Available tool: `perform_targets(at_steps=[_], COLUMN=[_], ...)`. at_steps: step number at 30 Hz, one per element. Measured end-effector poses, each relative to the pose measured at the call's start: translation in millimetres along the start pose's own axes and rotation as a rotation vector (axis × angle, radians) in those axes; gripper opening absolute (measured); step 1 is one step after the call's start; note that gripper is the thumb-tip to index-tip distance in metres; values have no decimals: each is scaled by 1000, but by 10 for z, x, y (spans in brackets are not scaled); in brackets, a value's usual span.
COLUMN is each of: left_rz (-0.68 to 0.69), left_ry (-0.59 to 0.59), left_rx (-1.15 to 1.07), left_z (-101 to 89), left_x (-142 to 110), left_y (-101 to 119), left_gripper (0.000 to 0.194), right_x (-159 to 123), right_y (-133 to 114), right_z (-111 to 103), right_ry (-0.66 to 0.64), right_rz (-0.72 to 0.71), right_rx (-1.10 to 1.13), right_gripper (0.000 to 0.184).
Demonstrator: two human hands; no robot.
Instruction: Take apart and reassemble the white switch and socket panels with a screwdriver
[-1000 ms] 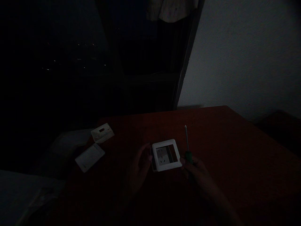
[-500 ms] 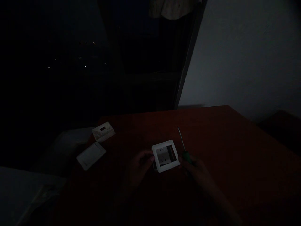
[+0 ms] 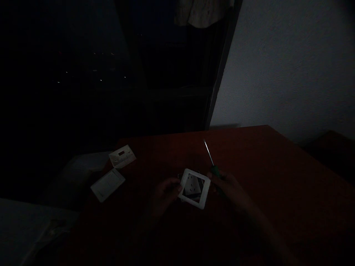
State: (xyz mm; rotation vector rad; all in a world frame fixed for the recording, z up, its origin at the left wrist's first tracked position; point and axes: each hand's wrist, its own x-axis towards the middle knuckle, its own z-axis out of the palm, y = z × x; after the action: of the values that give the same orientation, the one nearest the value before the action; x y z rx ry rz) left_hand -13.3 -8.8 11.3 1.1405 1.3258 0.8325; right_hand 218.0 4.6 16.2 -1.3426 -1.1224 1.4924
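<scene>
A white square cover frame [image 3: 205, 193] is held between my hands, turned at an angle. Through its opening shows the wall socket [image 3: 192, 186] with dark slots, lying behind it and partly hidden. My left hand [image 3: 167, 193] is closed at the left side, its thumb on the frame's edge; whether its fingers also grip the socket is too dark to tell. My right hand [image 3: 231, 188] is wrapped round the green handle of a screwdriver [image 3: 214, 170], whose metal shaft points up and away. Its thumb and fingertips touch the frame's upper right corner.
On the left of the reddish-brown table [image 3: 249, 155] lie a white plate with a small rectangular hole [image 3: 123, 157] and a plain white plate [image 3: 107, 185]. A pale wall [image 3: 283, 74] rises behind on the right, beside a dark window. The room is very dim.
The white frame has turned clockwise and sits askew over the socket. My right hand has shifted slightly up and left, the screwdriver moving with it. The two plates lie unmoved.
</scene>
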Motion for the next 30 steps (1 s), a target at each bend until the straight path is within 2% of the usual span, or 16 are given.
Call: perform_targets(at_steps=[8,11,15,18,23,28,30], left_rz=[-6,47,144,171,169,156,190], left_ry=[-13,15,114,120,168,172,200], left_rx=[-11,143,479,650,760,795,775], left_z=[48,76,132,169,180,157,135], left_x=[-43,-57,-80,-100,-111,-81,-65], left_y=[-23,-24,1,23,42,4,-25], left_gripper=[33,30,27,23,23,23,23], right_x=[-10,-12,1,6,16,21,13], right_y=[186,219,250,273,279,278,287], right_z=[86,89,65,45,44,68,71], right_ry=[22,41,51,71,110,128,130], right_rz=[0,-2,1,-24,-43,-51,-58], right_rx=[-10,-43,-118,-176,-249,-268,-272], right_gripper=[31,31,33,31,29,30,31])
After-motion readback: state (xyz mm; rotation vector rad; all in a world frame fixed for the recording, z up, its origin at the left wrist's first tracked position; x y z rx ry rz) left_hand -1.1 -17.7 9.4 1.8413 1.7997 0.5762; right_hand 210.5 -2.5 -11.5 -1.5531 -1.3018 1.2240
